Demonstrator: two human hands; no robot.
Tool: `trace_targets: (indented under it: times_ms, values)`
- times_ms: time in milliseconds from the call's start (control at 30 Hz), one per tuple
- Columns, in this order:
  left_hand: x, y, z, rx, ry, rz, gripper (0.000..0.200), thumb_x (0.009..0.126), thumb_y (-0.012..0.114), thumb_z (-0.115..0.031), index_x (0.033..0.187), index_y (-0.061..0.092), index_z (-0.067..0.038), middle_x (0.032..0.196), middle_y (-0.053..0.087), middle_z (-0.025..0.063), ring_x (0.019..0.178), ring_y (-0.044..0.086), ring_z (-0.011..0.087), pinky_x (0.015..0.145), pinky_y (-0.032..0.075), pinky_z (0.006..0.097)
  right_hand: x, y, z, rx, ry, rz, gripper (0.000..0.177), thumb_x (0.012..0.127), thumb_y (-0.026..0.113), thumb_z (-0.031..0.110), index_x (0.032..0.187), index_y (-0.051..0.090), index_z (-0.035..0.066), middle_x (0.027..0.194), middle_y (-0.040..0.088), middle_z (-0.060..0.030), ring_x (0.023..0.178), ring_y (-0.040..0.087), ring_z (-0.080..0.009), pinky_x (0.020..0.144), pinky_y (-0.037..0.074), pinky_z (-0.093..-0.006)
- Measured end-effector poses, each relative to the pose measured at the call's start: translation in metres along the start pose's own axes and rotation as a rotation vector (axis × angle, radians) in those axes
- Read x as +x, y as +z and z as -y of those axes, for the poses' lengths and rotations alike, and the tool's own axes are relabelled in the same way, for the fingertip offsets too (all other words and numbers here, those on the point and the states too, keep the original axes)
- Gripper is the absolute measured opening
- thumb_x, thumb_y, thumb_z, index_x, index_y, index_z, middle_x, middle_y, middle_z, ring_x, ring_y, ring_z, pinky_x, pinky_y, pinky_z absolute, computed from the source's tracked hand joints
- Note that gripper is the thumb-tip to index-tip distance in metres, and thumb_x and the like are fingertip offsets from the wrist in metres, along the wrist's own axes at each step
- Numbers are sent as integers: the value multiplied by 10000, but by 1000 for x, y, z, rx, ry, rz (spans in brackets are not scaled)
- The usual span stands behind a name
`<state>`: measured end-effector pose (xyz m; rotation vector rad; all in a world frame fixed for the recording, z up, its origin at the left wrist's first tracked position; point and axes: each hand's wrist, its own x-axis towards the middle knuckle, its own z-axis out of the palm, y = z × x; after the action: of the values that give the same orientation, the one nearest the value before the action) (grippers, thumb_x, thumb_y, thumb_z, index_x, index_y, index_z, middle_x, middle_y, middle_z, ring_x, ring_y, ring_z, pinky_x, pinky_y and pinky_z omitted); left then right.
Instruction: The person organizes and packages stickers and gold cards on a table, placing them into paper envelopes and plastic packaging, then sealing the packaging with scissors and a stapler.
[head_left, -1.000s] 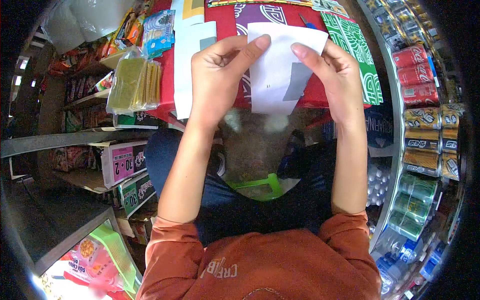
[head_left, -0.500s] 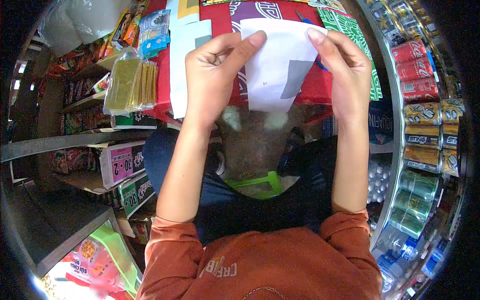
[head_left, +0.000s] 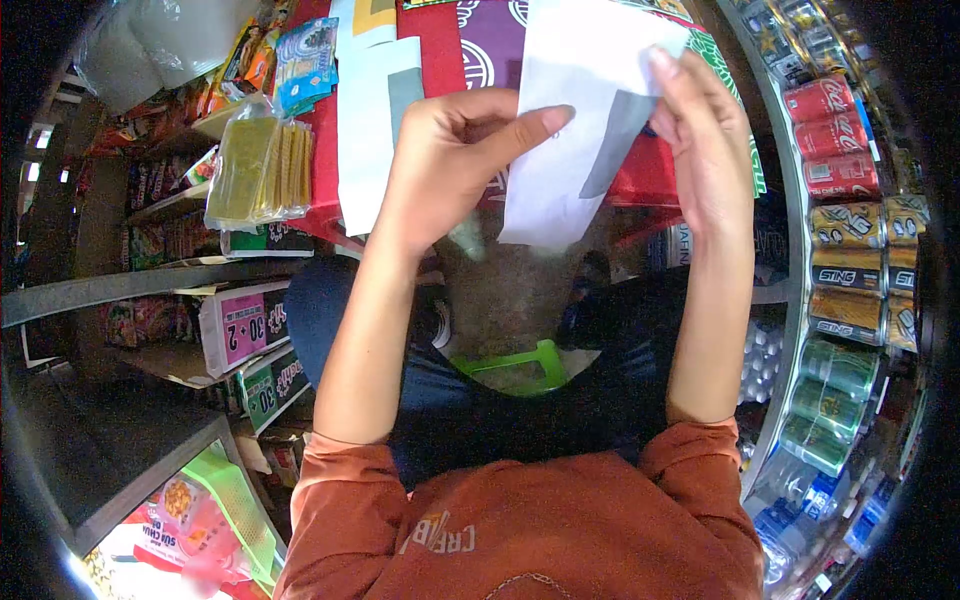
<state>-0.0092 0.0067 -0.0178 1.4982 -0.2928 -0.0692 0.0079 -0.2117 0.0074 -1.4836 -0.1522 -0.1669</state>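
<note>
A white sheet of paper (head_left: 575,60) with a grey rectangle on it hangs tilted over the near edge of the red-covered table. My left hand (head_left: 450,165) is closed on its left side, thumb lying across the front and fingers partly hidden behind. At the right edge, my right hand (head_left: 712,150) holds the paper loosely, its thumb on the front near the upper corner and its other fingers curled by the edge. Beyond the left hand, another white sheet with a grey patch (head_left: 405,95) lies on the red cloth (head_left: 440,65).
Purple patterned paper (head_left: 490,45) and a green patterned piece lie at the table's back. Plastic-wrapped yellow packs (head_left: 245,165) and blue packets (head_left: 305,65) stand left. Drink cans (head_left: 830,150) line the right shelf. A green stool (head_left: 525,370) shows between my legs.
The paper has shifted up and right and now leans more. My left hand has slid lower along its left side; my right hand's fingers have loosened and moved slightly right.
</note>
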Motion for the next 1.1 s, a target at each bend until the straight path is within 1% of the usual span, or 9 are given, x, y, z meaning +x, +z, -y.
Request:
trace_targets:
  times_ms: [33, 100, 133, 233, 333, 433, 633, 800, 1100]
  values:
    - [0, -1, 0, 35, -3, -21, 174, 909, 770, -158, 981, 782, 0, 899, 752, 32, 806, 642, 68, 750, 500, 235, -1, -1, 0, -25, 34, 80, 282, 904, 761, 198, 1127, 727, 28, 958, 692, -6, 845, 567, -78, 792, 427, -239]
    - [1, -3, 1, 108, -8, -62, 177, 910, 769, -159, 985, 781, 0, 893, 751, 34, 794, 638, 63, 739, 495, 230, -2, 1, 0, -81, 81, 203, 298, 902, 764, 186, 1148, 720, 22, 1048, 722, -29, 944, 632, -100, 882, 472, -267]
    - [2, -3, 2, 84, -3, -68, 173, 911, 768, -159, 985, 782, -3, 891, 750, 32, 792, 637, 62, 736, 494, 228, -3, 2, 1, -110, 101, 266, 307, 901, 766, 180, 1158, 717, 19, 1093, 737, -41, 994, 664, -111, 926, 494, -281]
    - [2, -5, 4, 30, 1, -94, 167, 912, 767, -158, 988, 782, -11, 887, 748, 31, 789, 636, 60, 731, 492, 227, -4, 3, -3, -118, 174, 405, 328, 890, 785, 199, 1149, 717, 8, 1079, 739, -30, 974, 663, -99, 903, 506, -280]
    - [3, -7, 5, 11, 0, -141, 171, 912, 765, -153, 1000, 776, -7, 896, 746, 34, 795, 639, 65, 732, 493, 228, -5, 6, -10, -139, 201, 445, 308, 884, 793, 207, 1112, 732, 10, 1029, 744, -17, 930, 665, -85, 856, 517, -268]
    - [4, -6, 5, -30, -6, -189, 182, 913, 762, -143, 1018, 766, 6, 922, 745, 41, 811, 643, 72, 742, 494, 231, -4, 7, -15, -215, 221, 447, 282, 878, 799, 212, 1072, 748, 14, 977, 745, -3, 879, 666, -71, 811, 525, -258]
    - [5, -8, 8, -97, 3, -201, 193, 925, 743, -131, 1047, 755, 17, 960, 742, 46, 847, 649, 77, 780, 496, 231, -4, 12, -15, -185, 235, 423, 252, 881, 796, 208, 1050, 756, 25, 948, 743, 7, 849, 663, -62, 779, 523, -249]
    - [5, -7, 8, -121, 0, -213, 198, 938, 725, -136, 1063, 753, 15, 966, 741, 44, 861, 650, 75, 799, 497, 229, -5, 14, -17, -165, 214, 421, 269, 878, 797, 199, 1073, 748, 21, 971, 744, -1, 870, 667, -70, 796, 524, -253]
    - [4, -5, 5, -161, -16, -229, 219, 930, 737, -163, 1059, 754, 13, 965, 740, 44, 837, 655, 84, 775, 507, 237, -6, 16, -19, -132, 186, 418, 284, 875, 798, 186, 1099, 740, 22, 1008, 742, -11, 900, 667, -80, 820, 525, -260]
